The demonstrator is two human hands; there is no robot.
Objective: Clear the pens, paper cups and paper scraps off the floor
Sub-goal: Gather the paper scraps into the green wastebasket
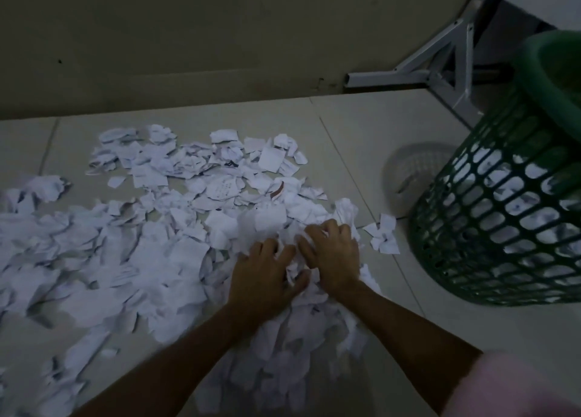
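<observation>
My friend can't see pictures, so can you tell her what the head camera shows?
Two bare hands, the left hand and right hand, gather torn paper scraps strewn over a tiled floor. A green mesh basket holding paper stands at right.
</observation>
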